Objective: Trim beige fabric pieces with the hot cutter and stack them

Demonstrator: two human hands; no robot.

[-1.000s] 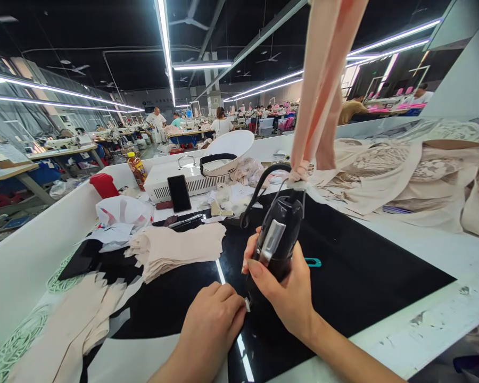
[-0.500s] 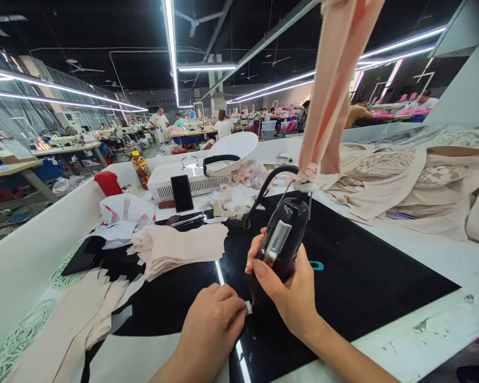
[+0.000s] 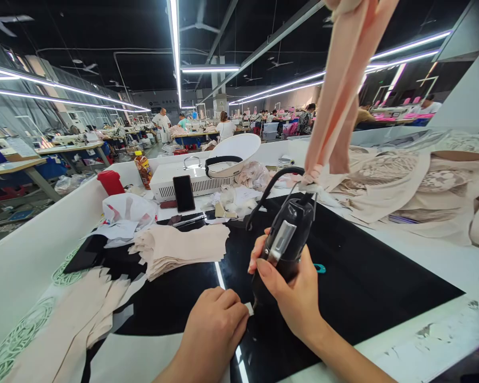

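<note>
My right hand [image 3: 293, 287] is wrapped round a black handheld electric tool [image 3: 285, 234] with a silver lever and a cord. The tool stands nearly upright, hanging by wire from a pink fabric strip [image 3: 335, 96]. Low over the black sheet [image 3: 351, 276], my left hand [image 3: 213, 330] has its fingers pressed together. A small white piece [image 3: 249, 308] pokes out at its fingertips, right beside the tool's lower end. Whether the two touch, I cannot tell. A teal clip-like object [image 3: 320, 268] lies on the sheet behind my right hand.
Stacked beige fabric pieces [image 3: 183, 247] lie left of centre, with more beige strips [image 3: 72, 324] and green cord coils [image 3: 19, 335] further left. A phone [image 3: 184, 193] leans on a white vented box [image 3: 163, 183]. Large beige panels [image 3: 407, 186] cover the right. People work at distant tables.
The whole view has shifted slightly, so things appear a little further right. Both hands keep their hold, with the tool and white piece in about the same place on the sheet.
</note>
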